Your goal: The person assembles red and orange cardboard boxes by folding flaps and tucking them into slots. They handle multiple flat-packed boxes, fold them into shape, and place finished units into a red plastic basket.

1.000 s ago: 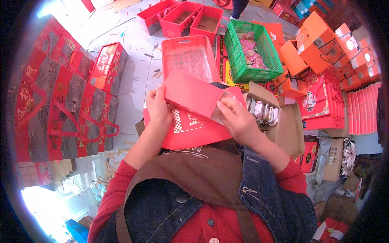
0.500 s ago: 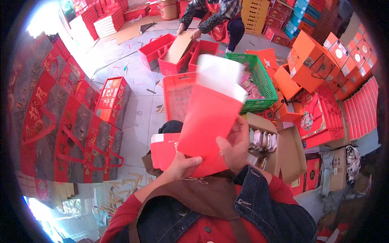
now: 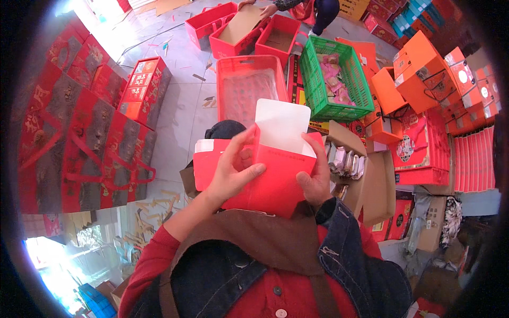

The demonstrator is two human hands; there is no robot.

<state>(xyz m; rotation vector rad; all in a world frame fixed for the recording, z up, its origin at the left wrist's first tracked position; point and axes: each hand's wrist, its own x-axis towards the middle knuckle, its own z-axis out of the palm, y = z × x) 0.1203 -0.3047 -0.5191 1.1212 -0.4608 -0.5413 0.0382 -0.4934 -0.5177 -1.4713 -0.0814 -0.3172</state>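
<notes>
Well to the left of the fingers I see a row of big red-and-grey bags (image 3: 79,143), and well to the right, a heap of orange boxes (image 3: 419,63). Beyond the fingertips lie a green crate (image 3: 342,111) with pink packs (image 3: 331,79) in it and, just left of that, a red tub (image 3: 249,60). Past the tub, a co-worker's hand (image 3: 269,10) is at a brown board (image 3: 240,25) in one of three open red boxes. Near the right fingers, on their outer side, stands an open carton (image 3: 380,193) holding small wrapped packets (image 3: 347,161).

The red card box (image 3: 278,183) is between the person's hands, above the lap, mouth open and white flap (image 3: 282,122) up. The left hand (image 3: 233,172) clamps its left side, thumb on the front, other fingers bent at the edge. The right hand (image 3: 317,177) grips the right side, thumb in front, fingers along the edge.
</notes>
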